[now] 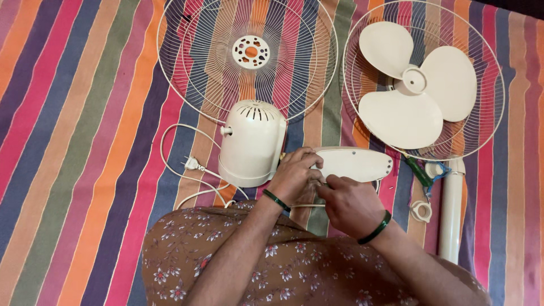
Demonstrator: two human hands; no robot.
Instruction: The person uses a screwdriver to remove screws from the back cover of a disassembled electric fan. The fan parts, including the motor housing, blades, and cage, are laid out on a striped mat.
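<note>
A dismantled cream table fan lies on a striped cloth. Its motor housing (252, 143) sits in the middle, joined to an oval cream neck piece (356, 163). My left hand (294, 174) grips the near end of that neck piece where it meets the housing. My right hand (350, 205) is closed just below it, thumb and fingers pinched against the piece's lower edge; what they pinch is hidden. Both wrists wear green bangles.
A wire grille (249, 56) lies at the top centre. A second grille (424, 79) holds the three-blade propeller (416, 85). A white cord with plug (191, 164) loops left. A white pole (451, 209), a screwdriver (418, 171) and a small ring nut (421, 211) lie right.
</note>
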